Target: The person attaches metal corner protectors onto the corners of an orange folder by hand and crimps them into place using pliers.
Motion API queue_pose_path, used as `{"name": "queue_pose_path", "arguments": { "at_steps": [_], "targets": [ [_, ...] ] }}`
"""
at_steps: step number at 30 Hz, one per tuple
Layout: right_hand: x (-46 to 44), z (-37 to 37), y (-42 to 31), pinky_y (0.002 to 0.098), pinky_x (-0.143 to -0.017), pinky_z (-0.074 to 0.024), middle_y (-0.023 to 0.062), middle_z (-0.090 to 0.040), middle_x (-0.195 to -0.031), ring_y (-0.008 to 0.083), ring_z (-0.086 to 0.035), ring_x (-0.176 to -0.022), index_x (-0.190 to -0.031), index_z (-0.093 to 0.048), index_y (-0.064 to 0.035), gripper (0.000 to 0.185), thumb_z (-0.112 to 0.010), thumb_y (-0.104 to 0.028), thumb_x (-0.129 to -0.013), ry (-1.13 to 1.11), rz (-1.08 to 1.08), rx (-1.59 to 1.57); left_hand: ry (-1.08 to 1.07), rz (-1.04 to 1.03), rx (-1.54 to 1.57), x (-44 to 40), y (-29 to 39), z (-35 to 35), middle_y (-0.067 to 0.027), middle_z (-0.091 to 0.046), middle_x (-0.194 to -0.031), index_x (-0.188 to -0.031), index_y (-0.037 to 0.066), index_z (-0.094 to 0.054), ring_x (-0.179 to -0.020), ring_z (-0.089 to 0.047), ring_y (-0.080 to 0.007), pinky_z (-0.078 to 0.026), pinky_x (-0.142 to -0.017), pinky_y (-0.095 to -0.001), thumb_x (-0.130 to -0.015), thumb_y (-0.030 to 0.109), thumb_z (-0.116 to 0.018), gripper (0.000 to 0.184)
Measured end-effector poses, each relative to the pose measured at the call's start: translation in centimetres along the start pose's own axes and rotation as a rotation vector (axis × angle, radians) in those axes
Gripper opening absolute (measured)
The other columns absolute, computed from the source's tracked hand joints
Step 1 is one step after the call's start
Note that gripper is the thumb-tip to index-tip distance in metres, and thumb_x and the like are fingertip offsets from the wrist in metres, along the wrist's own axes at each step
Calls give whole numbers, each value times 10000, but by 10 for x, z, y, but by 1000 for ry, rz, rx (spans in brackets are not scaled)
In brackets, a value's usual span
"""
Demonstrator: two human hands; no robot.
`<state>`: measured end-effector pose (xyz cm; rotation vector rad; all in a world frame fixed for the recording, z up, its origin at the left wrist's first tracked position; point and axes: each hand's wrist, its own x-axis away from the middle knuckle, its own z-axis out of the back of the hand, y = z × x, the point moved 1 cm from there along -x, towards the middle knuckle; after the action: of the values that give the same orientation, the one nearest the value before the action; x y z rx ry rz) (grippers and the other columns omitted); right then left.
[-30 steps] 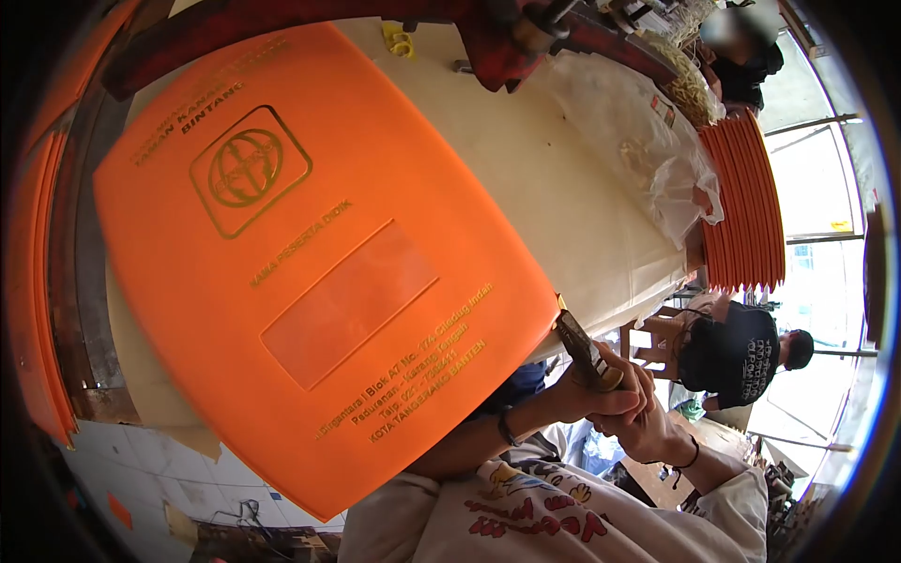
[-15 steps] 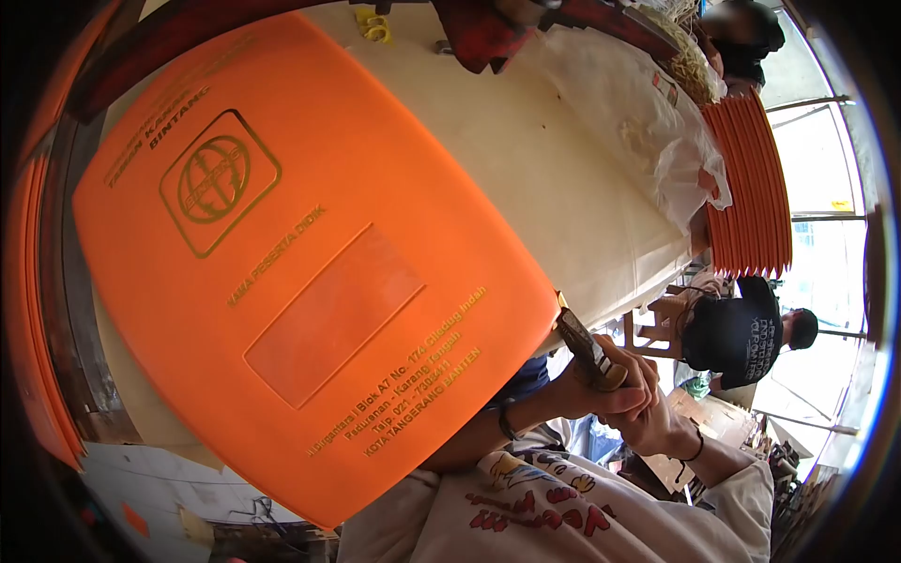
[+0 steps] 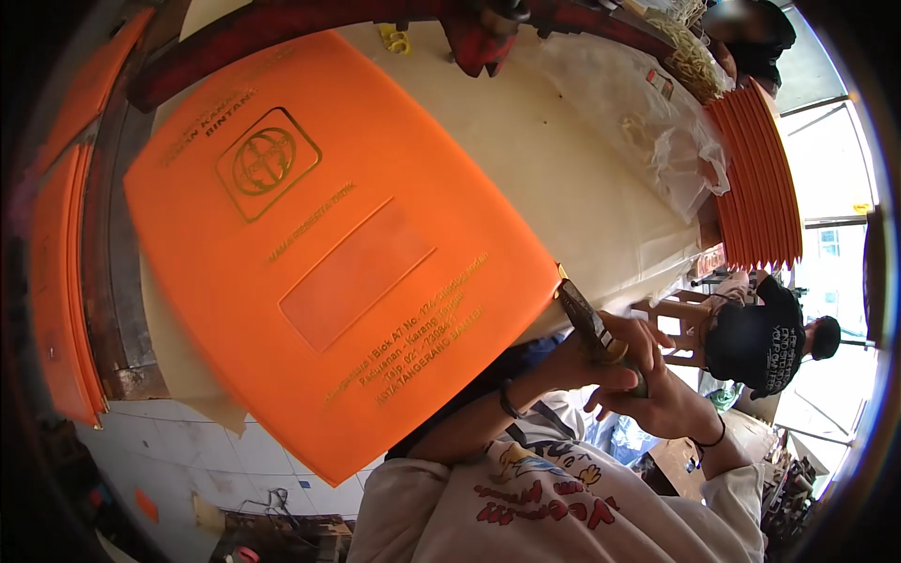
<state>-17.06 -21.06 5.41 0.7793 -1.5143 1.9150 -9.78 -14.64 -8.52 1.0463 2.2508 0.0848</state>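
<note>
A large orange folder (image 3: pixel 375 366) with gold print and a clear window lies slanted before me. At its right corner is a small gold-coloured metal piece (image 3: pixel 561 271). The dark jaws of a pliers-like hand tool (image 3: pixel 584 314) meet that corner. My left hand (image 3: pixel 584 364), a band on its wrist, is around the tool's handles, thumb over them. Against it, my right hand (image 3: pixel 662 402) holds the handle end from the other side, some fingers loosened. The hands overlap, so part of their grip is hidden.
Beneath the folder is a pale-covered table (image 3: pixel 488 122), with a red metal bar (image 3: pixel 375 28) across its far side. A plastic bag (image 3: pixel 638 131) and a stack of orange folders (image 3: pixel 755 178) are at right; more folders (image 3: pixel 66 281) at left. Another person (image 3: pixel 755 338) sits beyond.
My view has shifted, so the folder appears farther right and slightly higher. The fingers, tightly clasped around the tool before, have loosened and spread. The tool stays at the folder's corner.
</note>
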Motion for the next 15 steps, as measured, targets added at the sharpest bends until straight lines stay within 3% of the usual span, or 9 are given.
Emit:
{"name": "queue_pose_path", "arguments": {
  "at_steps": [1, 4, 5, 9, 15],
  "targets": [
    [0, 1, 4, 395, -853, -548, 151, -610, -1153, 257, -666, -1016, -1434, -372, -31, 593, -613, 19, -895, -2, 36, 40, -3, -36, -10, 2, -3, 5, -99, -674, -1022, -943, 62, -658, -1197, -552, -284, -415, -1042, -447, -794, 211, -816, 263],
    [1, 3, 16, 383, -848, -555, 146, -615, -1140, 241, -682, -972, -1434, -357, -19, 607, -614, 34, -886, 8, 36, 79, 105, 24, -65, 7, 0, 2, -111, -692, -988, -993, 90, -655, -1201, -564, -338, -458, -995, -474, -747, 361, -867, 422],
    [0, 2, 11, 375, -859, -548, 129, -639, -1106, 224, -680, -976, -1368, -438, -9, 513, -617, 15, -888, 11, 70, 132, 120, 22, -68, 7, -1, 0, -108, -688, -992, -1022, 98, -640, -1187, -570, -326, -460, -985, -468, -740, 362, -868, 448],
    [1, 3, 12, 316, -895, -509, 87, -716, -1002, 170, -664, -989, -1104, -666, 9, 214, -634, -51, -901, 15, 14, 174, 132, 38, -49, 7, 0, -2, -99, -687, -1005, -1007, 107, -631, -1152, -590, -304, -454, -995, -473, -725, 432, -876, 495],
    [3, 5, 24, 300, -815, -486, 59, -688, -932, 119, -606, -850, -1081, -663, 10, 199, -663, -93, -911, 34, -7, 104, 124, 41, -45, 15, -7, 5, -89, -684, -1015, -1024, 88, -621, -1123, -609, -282, -452, -1006, -458, -685, 491, -860, 578]
  ]
}}
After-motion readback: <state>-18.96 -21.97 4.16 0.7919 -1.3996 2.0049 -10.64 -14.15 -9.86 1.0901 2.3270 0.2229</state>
